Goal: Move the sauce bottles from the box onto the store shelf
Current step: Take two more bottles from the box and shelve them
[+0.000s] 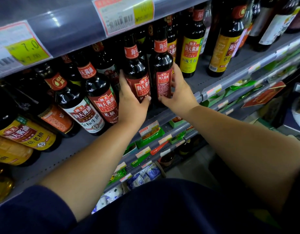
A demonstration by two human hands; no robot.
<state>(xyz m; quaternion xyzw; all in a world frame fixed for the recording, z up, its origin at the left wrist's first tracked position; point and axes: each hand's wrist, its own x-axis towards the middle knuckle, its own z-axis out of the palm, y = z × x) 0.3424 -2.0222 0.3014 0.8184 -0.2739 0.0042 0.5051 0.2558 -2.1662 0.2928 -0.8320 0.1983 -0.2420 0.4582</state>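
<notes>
Two dark sauce bottles with red labels stand side by side on the grey store shelf (218, 76). My left hand (131, 102) wraps the lower body of the left bottle (137, 71), thumb across its label. My right hand (178, 90) grips the right bottle (162, 68) from its right side, fingers behind it and thumb under the label. Both bottles are upright and nearly touching. The box is out of view.
More sauce bottles fill the shelf: red and white labelled ones (90, 105) to the left, yellow labelled ones (190, 53) to the right. The upper shelf edge with price tags (124, 14) hangs just above the bottle tops. Lower shelves hold green packets (151, 134).
</notes>
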